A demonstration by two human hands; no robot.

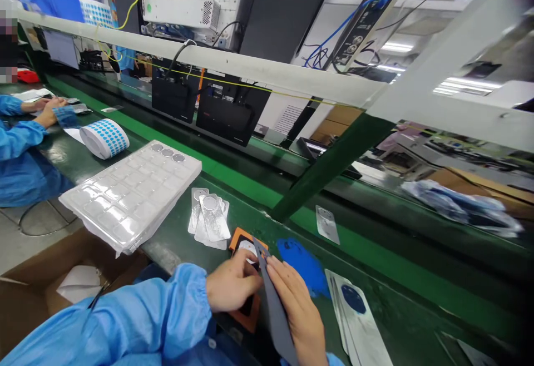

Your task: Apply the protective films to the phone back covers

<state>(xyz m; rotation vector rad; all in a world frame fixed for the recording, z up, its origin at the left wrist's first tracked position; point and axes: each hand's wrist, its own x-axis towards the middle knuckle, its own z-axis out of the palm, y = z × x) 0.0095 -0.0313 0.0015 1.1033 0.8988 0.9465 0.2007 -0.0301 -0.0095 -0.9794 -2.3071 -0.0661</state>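
My left hand (233,281) and my right hand (297,306) both pinch a long dark grey sheet strip (275,313) near the bench's front edge. Beneath my left hand lies an orange fixture (249,321), partly hidden by my fingers and the strip. A blue patch (303,266) sits just beyond my right hand. Further left, a small pile of silver foil cards (209,218) lies on the green bench (246,202). A clear blister tray (131,193) holds several round metal discs (167,153) in its far corner.
A roll of blue dot stickers (104,139) lies near a co-worker's hands (47,110) at the left. Printed sheets with dark blue circles (354,316) lie at the right. An open cardboard box (41,293) stands below the bench, and a white rail (200,54) crosses overhead.
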